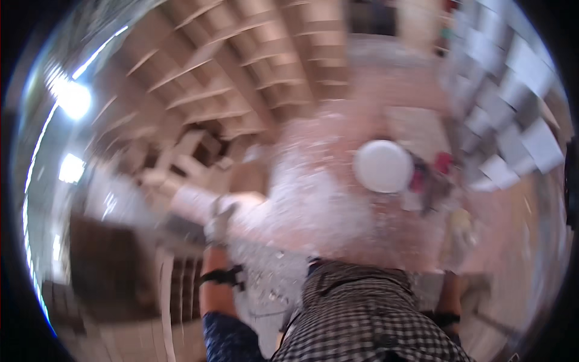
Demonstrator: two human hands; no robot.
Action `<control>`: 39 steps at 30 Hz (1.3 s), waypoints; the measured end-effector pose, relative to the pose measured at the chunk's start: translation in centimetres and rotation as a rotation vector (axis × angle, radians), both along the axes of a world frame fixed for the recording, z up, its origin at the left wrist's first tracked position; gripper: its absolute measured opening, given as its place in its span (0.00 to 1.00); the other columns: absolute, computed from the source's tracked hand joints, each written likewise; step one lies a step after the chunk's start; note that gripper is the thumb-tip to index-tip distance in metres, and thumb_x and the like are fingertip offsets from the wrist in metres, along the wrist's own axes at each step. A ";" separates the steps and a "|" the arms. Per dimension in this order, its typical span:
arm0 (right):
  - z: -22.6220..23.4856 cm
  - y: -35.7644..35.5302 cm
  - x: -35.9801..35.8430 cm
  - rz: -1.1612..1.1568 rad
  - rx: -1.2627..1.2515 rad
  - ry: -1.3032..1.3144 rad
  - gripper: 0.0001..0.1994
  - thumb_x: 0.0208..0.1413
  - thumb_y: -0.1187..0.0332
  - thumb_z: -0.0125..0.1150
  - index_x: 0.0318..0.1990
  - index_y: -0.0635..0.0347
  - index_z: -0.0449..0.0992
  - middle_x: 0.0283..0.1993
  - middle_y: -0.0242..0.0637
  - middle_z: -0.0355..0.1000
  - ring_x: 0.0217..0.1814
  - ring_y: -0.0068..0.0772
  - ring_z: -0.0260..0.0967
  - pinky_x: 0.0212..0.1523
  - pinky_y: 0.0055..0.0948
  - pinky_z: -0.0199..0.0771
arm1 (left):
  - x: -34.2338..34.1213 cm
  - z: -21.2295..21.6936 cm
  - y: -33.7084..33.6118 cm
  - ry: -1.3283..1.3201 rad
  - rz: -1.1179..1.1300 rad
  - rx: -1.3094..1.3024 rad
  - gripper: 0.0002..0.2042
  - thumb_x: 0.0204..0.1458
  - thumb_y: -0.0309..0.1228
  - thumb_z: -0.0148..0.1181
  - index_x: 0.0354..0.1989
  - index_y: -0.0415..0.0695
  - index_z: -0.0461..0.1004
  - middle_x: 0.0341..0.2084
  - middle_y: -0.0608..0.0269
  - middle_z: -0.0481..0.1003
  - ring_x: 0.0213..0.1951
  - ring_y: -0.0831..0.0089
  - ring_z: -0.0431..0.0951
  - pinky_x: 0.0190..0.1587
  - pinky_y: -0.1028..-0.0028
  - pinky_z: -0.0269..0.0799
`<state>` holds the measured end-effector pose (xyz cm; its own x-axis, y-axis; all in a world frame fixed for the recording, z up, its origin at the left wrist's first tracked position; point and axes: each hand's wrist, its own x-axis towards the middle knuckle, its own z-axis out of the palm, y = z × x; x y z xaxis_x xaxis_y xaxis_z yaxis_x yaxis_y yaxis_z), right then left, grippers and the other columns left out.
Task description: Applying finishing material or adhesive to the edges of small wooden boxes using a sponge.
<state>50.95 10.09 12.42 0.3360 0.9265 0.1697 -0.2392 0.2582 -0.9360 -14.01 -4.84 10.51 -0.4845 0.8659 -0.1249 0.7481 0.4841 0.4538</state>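
My left hand [218, 224], in a pale glove, is over the left end of the pinkish work surface [386, 232]. Its thumb and a finger look spread apart, with nothing visible between them. Beside it lies a pale band or strip [196, 203], too blurred to name. My right hand [459, 229], also pale and smeared by motion, is at the right edge of the surface, and its fingers cannot be made out. A round white lid or tub [384, 166] stands on the surface between the hands, further away. Whitish, shiny material [319, 196] covers much of the middle.
Brown cardboard compartments [241, 60] rise at the far left. Stacked white boxes [512, 114] stand at the far right. Next to the round white thing are dark and magenta items [443, 163] and a flat beige piece [416, 130]. Debris speckles the grey floor [268, 280].
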 end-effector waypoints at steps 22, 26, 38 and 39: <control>0.4 6.5 4.6 -0.350 -0.329 -1.165 0.30 0.51 0.63 0.61 0.64 0.55 0.64 0.65 0.48 0.61 0.68 0.49 0.56 0.67 0.38 0.55 | 1.5 4.2 11.6 -1.103 -0.024 0.344 0.23 0.58 0.39 0.56 0.57 0.38 0.66 0.50 0.59 0.71 0.52 0.70 0.72 0.55 0.69 0.69; -0.8 9.5 4.6 -0.441 -0.360 -1.168 0.33 0.51 0.65 0.61 0.65 0.58 0.60 0.64 0.53 0.58 0.62 0.56 0.61 0.61 0.41 0.62 | -3.8 -3.8 4.7 -1.525 0.344 0.492 0.20 0.57 0.33 0.55 0.57 0.40 0.66 0.49 0.62 0.71 0.50 0.73 0.72 0.57 0.70 0.68; -7.5 3.5 6.1 -0.512 -0.440 -1.421 0.33 0.50 0.63 0.57 0.65 0.61 0.57 0.70 0.57 0.49 0.76 0.59 0.35 0.72 0.54 0.36 | 20.2 1.6 2.2 -1.390 0.077 0.330 0.36 0.48 0.44 0.69 0.62 0.40 0.61 0.55 0.58 0.67 0.55 0.63 0.69 0.55 0.61 0.69; -6.5 2.2 5.7 -0.423 -0.413 -1.565 0.35 0.47 0.65 0.59 0.65 0.60 0.57 0.69 0.56 0.51 0.75 0.60 0.36 0.71 0.58 0.36 | 20.7 1.2 2.1 -1.424 0.117 0.329 0.34 0.48 0.41 0.69 0.61 0.40 0.63 0.54 0.58 0.67 0.54 0.64 0.70 0.54 0.61 0.71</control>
<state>56.68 12.25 5.88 0.3105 0.8860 0.3444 0.9458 -0.2516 -0.2053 6.66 -2.76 11.76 -0.1912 0.9147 -0.3561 -0.4523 0.2399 0.8590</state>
